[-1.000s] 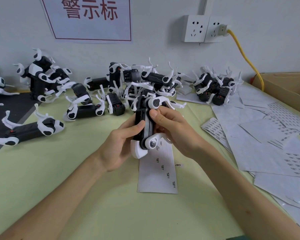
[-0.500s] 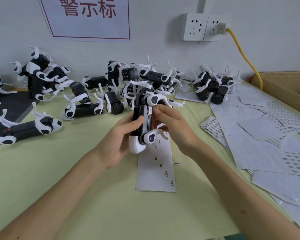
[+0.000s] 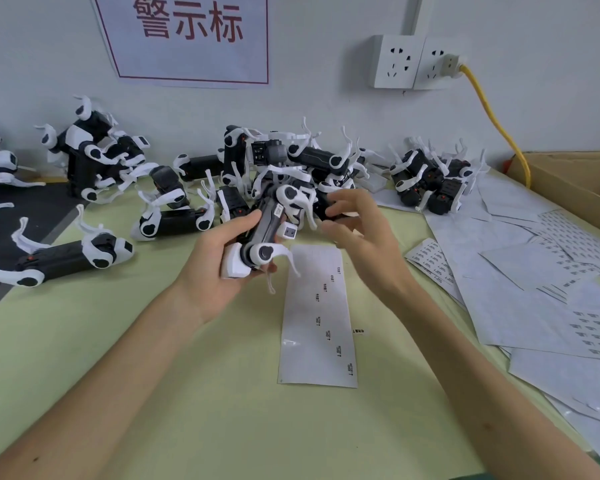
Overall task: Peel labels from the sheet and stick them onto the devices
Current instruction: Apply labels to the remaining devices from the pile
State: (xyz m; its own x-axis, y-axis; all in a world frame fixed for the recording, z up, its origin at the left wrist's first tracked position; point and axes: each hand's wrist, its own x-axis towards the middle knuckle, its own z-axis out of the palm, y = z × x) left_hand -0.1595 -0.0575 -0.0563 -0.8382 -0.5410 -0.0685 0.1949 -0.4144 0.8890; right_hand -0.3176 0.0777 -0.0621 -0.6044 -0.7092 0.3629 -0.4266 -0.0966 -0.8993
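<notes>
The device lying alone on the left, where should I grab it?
Probably take the device by its straight black middle, coming down from above across its narrow width. It lies flat, and the thin white arms at both ends look too bendy to hold.

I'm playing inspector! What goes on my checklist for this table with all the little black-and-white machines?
Surface: pale green table mat, bare near the front.
Job's things: one device gripped in the left hand; label sheet flat on the mat, few labels left.
Clutter: piles of devices along the back; loose sheets at the right; cardboard box.
Grippers: left hand holds the device; right hand open, holding nothing.
Cables: yellow cable plugged into the wall socket.
Surroundings: white wall, sign with red characters.
</notes>
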